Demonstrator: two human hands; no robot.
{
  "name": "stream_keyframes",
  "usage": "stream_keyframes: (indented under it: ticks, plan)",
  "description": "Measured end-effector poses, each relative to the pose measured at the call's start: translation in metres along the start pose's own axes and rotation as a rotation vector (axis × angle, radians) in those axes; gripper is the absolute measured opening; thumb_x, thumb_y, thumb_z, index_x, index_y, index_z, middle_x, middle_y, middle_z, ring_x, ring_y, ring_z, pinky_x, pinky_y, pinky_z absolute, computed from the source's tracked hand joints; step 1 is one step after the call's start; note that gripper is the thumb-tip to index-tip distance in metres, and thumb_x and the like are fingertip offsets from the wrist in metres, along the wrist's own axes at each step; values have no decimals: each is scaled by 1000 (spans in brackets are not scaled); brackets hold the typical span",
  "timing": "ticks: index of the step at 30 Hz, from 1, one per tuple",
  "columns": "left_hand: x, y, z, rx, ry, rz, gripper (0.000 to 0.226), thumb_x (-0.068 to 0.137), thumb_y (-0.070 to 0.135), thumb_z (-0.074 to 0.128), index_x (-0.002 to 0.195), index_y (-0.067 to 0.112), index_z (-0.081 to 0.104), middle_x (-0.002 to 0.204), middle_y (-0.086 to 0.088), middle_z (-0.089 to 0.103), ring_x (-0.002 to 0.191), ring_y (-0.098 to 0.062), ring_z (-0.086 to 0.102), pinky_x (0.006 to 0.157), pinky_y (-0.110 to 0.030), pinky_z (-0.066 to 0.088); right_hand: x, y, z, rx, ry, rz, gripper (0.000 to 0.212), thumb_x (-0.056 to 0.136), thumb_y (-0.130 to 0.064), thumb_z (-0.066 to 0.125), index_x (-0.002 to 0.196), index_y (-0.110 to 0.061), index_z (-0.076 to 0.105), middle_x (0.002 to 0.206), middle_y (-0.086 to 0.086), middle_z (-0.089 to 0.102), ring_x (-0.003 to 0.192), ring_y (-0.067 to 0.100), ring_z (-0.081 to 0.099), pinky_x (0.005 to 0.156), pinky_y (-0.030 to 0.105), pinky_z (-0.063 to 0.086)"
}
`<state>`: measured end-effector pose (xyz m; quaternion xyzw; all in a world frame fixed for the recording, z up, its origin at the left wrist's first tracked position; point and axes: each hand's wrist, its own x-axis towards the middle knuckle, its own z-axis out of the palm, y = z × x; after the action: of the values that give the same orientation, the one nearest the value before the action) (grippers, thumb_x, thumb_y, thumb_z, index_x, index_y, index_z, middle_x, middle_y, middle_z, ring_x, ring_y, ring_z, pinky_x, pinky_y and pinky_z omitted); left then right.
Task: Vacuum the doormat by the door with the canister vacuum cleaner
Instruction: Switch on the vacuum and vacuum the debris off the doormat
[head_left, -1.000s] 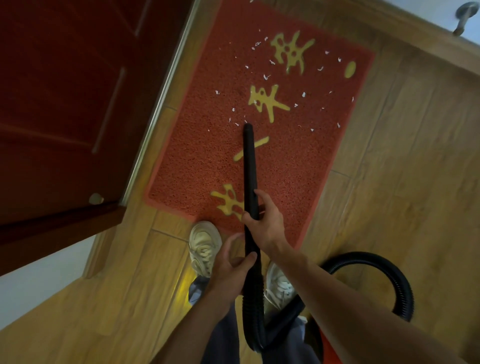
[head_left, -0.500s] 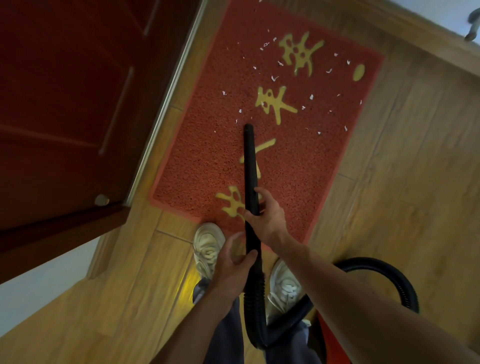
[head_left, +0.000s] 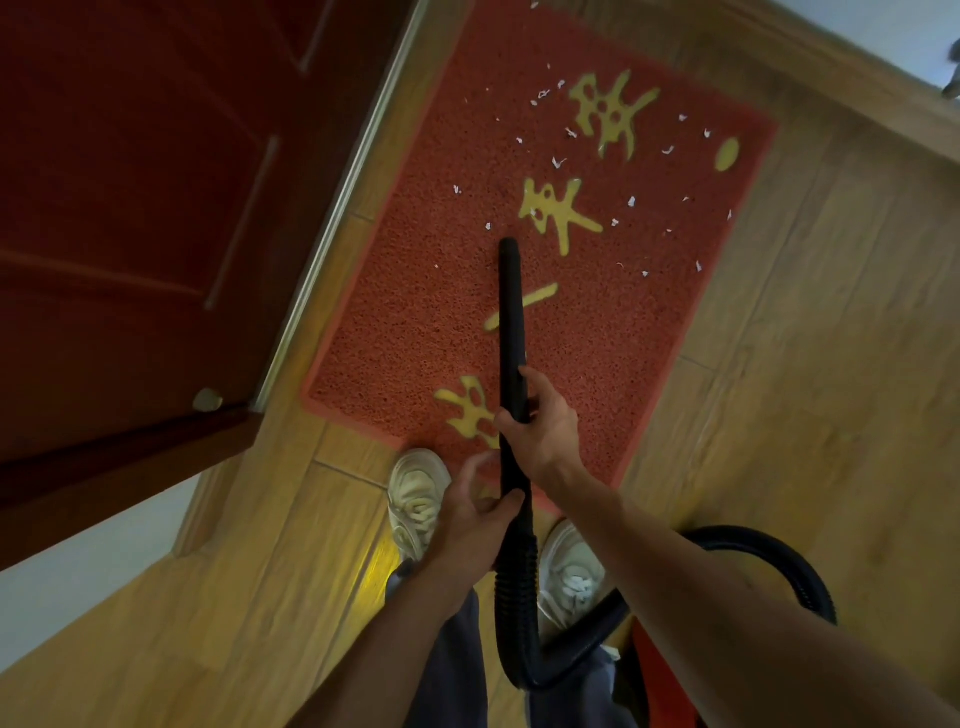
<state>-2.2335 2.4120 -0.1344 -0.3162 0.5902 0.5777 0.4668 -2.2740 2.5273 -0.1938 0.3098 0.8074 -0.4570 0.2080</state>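
Note:
A red doormat (head_left: 426, 312) with yellow characters lies on the wooden floor beside the door. Several small white paper scraps (head_left: 560, 163) are scattered over its far half. A black vacuum wand (head_left: 511, 312) points away from me, its tip on the mat just short of the scraps. My right hand (head_left: 545, 421) grips the wand partway down. My left hand (head_left: 470, 525) holds it lower, where the ribbed black hose (head_left: 514, 597) begins. The hose loops behind me to the right (head_left: 779, 556). A red piece of the canister (head_left: 660, 680) shows at the bottom edge.
A dark red door (head_left: 130, 208) stands open on the left, with a metal threshold strip (head_left: 332, 208) along the mat's left side. My two white shoes (head_left: 415, 493) stand at the mat's near edge. Wooden skirting (head_left: 779, 57) runs along the far wall, and a metal fitting (head_left: 953, 83) shows at top right.
The wand tip stays near the same spot on the mat, a little farther from the scraps. The view has shifted slightly, so the mat sits more to the right. Both hands keep their hold.

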Motion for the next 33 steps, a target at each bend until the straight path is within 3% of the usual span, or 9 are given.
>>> stream_keyframes:
  ticks: [5,10,20,26,29,31,33]
  plan:
    - [2,5,-3,2,-6,25,34,93,19,66,116,42,56,88,-22,74,83,-40,73,83,-55,58,4,-2,2,-7,-14,-1,62,82,-25,67,140,-21,46,111,6,67,97,25,66,82,46,57]
    - [1,3,-8,8,-14,17,37,93,23,66,120,44,53,89,-19,75,86,-37,73,71,-41,58,3,0,8,-10,0,-51,62,81,-28,66,139,-23,46,106,3,66,96,24,65,82,47,57]
    - [10,9,-8,-56,23,-10,35,94,18,65,115,43,55,87,-16,76,82,-38,74,74,-48,59,17,-5,9,-7,-33,-88,59,85,-19,69,140,-18,47,103,3,65,90,23,66,80,45,58]
    - [2,1,-8,-50,12,-46,37,94,20,65,121,42,53,85,-10,76,81,-30,74,65,-37,56,11,-1,8,-47,-87,-85,61,84,-21,71,140,-19,46,107,1,66,94,20,66,82,41,58]
    - [-9,-4,-6,-83,56,-65,38,95,14,63,121,38,52,83,-9,75,73,-22,73,59,-32,56,4,3,11,-53,-142,-79,62,84,-25,71,141,-24,45,108,-1,65,94,18,66,77,27,58]
    - [-15,-10,-6,-111,89,-69,38,95,10,62,121,35,52,86,-13,74,73,-26,72,62,-35,58,-1,2,12,-52,-205,-61,61,84,-22,73,139,-22,47,98,-7,63,85,10,64,64,6,49]
    - [-19,-17,-8,-123,112,-84,38,95,10,62,120,38,53,88,-16,74,79,-33,73,68,-41,59,-6,1,15,-58,-231,-61,59,84,-21,74,137,-21,48,94,-9,64,79,5,62,60,1,44]
